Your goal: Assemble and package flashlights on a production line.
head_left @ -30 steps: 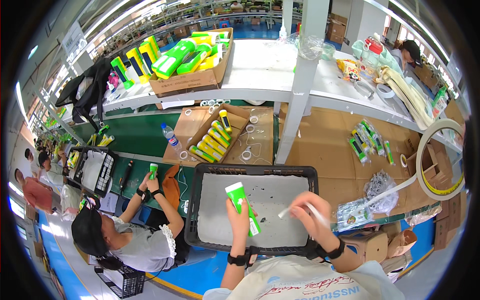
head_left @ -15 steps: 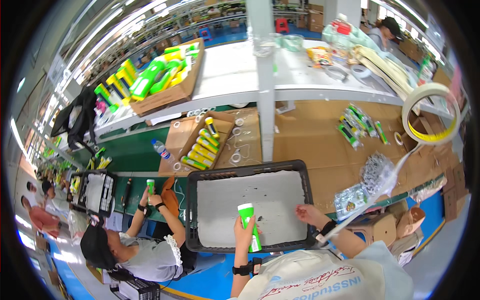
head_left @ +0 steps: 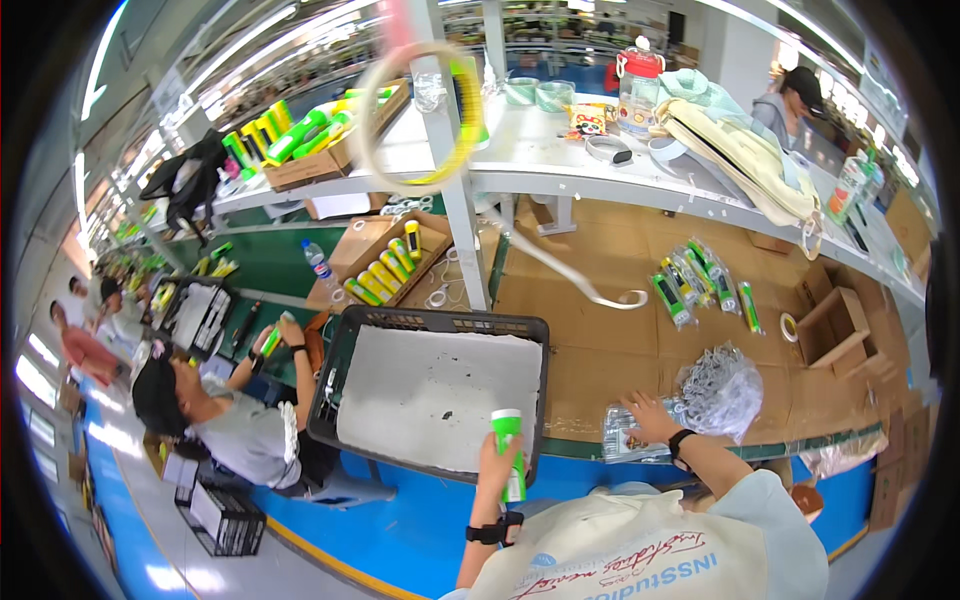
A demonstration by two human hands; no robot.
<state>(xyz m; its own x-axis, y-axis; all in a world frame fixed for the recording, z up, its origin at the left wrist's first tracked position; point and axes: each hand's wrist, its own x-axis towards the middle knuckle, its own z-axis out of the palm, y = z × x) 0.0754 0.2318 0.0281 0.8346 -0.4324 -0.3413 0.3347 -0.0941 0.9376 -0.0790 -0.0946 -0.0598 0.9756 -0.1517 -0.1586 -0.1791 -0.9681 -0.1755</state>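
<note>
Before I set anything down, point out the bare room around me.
Brown cardboard lies bare between the black crate, flat packets and bagged flashlights, though a tape strip dangles in front. The crate's grey liner is open apart from dark specks. Crowded: packets at the right hand, beside a bag of grey pieces.

The paper (head_left: 400, 390) lies in the crate (head_left: 450, 322). The left hand (head_left: 495, 465) holds the flashlight (head_left: 507, 425) at the crate's near right corner. Right of the crate, the right hand (head_left: 650, 418) rests on the flat bags (head_left: 628, 442) at the near edge of the cardboard (head_left: 580, 370); the filled bag (head_left: 725, 390) lies beside it, to the right. Bagged flashlights (head_left: 697, 275) lie farther back on the cardboard, left of the open box (head_left: 840, 325). The carton (head_left: 432, 262) stands behind the crate, right of the bottle (head_left: 316, 259).
</note>
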